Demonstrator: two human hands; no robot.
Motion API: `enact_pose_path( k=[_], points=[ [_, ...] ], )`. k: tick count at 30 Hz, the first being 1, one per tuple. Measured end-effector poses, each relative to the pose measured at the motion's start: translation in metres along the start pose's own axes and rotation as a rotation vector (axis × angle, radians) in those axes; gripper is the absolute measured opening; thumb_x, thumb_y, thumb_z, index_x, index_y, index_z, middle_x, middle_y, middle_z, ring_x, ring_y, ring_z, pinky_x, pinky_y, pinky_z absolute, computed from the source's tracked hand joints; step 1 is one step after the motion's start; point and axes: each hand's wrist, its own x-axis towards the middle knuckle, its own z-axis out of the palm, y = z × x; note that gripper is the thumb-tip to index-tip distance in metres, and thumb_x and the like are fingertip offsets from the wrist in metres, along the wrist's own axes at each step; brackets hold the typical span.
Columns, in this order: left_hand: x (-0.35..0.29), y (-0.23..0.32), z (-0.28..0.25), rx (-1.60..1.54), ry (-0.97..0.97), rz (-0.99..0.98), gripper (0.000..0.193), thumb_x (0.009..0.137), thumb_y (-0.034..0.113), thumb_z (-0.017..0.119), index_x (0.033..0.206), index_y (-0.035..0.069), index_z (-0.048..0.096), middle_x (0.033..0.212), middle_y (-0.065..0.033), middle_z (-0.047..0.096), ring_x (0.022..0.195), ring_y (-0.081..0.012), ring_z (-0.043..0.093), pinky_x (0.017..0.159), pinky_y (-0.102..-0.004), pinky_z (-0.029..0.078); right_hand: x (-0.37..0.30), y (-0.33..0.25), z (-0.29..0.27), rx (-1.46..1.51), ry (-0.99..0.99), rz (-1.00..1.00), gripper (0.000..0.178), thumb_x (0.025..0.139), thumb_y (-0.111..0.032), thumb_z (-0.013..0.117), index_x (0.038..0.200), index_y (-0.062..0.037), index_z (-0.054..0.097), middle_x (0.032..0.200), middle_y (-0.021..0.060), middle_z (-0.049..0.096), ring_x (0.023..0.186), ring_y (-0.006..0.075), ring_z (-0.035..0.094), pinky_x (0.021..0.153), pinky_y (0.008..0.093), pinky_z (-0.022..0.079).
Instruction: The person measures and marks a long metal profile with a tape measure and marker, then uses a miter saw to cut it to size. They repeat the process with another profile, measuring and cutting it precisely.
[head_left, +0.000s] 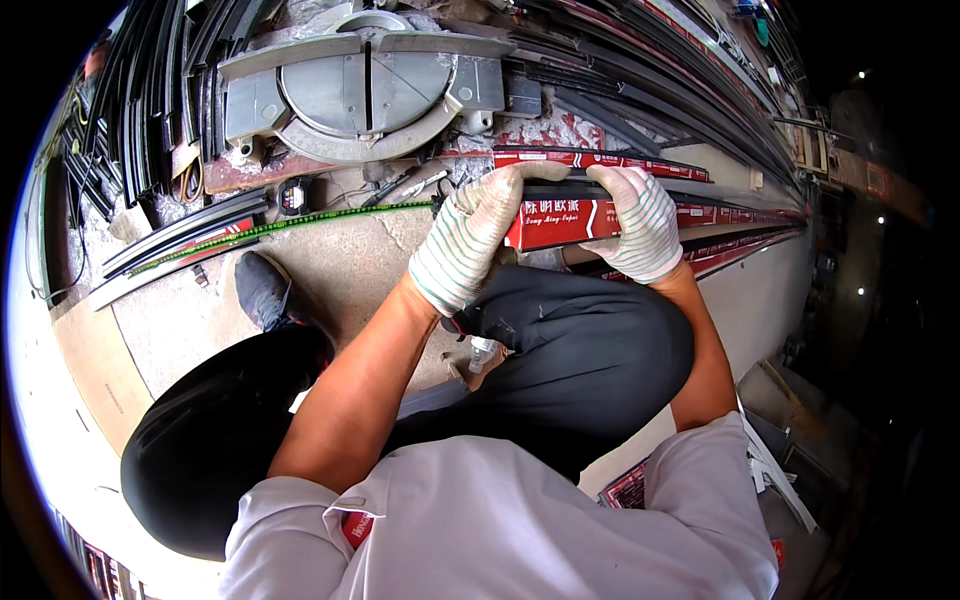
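Note:
Both my hands wear white work gloves with thin green stripes. My left hand (pixel 475 225) is closed on the near end of a long dark profile with red printed film (pixel 550 228). My right hand (pixel 638 222) grips the same profile a little farther along, its fingertips over the top edge and its thumb low on the near side. From my hands the piece runs off to the right, among similar strips. Just beyond it lies another red-filmed strip (pixel 640 163). To the left of my left hand, a bright green marked strip (pixel 320 214) stretches along the floor.
A grey mitre saw base (pixel 365 90) stands ahead. Bundled black profiles (pixel 150 90) lie far left, with more long profiles (pixel 640 70) at far right. Near the green strip are a black tape-measure-like case (pixel 293 196) and a white pen (pixel 424 186). A clear bottle (pixel 482 352) is between my legs.

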Motion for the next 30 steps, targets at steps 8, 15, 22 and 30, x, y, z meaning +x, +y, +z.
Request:
enact_pose_path(
  k=[8,15,22,30],
  points=[
    [0.004,-0.005,-0.004,0.215,0.046,0.052,0.068,0.111,0.058,0.04,0.138,-0.001,0.061,0.126,-0.0117,0.071,0.11,-0.0147,0.07,0.097,-0.0299,0.055,-0.004,0.0,0.001,-0.005,-0.034,0.037,0.08,0.067,-0.046,0.092,0.131,-0.007,0.061,0.118,0.0134,0.067,0.107,0.0366,0.066,0.093,0.0461,0.054],
    [0.001,0.0,-0.017,0.429,0.083,0.113,0.053,0.114,0.043,0.043,0.131,0.0,0.068,0.125,-0.0113,0.072,0.111,-0.0166,0.069,0.104,-0.0329,0.053,-0.004,0.003,0.012,0.006,-0.093,0.025,0.079,0.069,-0.057,0.088,0.123,-0.0053,0.062,0.11,0.0159,0.066,0.106,0.037,0.065,0.094,0.0472,0.053],
    [0.013,0.058,0.011,1.475,-0.095,-0.006,0.066,0.093,0.044,0.078,0.14,0.0,0.062,0.124,-0.0205,0.07,0.109,-0.0311,0.069,0.097,-0.0393,0.054,-0.009,-0.008,0.04,0.049,-0.228,0.125,0.075,0.073,-0.053,0.086,0.124,-0.0032,0.063,0.113,0.0168,0.065,0.102,0.0373,0.066,0.093,0.0478,0.054],
    [0.042,0.035,0.026,2.266,-0.085,-0.348,0.038,0.092,0.024,0.068,0.122,0.004,0.058,0.11,-0.0216,0.074,0.103,-0.0404,0.073,0.091,-0.0505,0.057,0.03,-0.011,0.075,0.17,-0.14,0.056,0.071,0.078,-0.058,0.081,0.114,0.0009,0.067,0.109,0.0205,0.07,0.105,0.0383,0.068,0.096,0.0466,0.055]
  ],
)
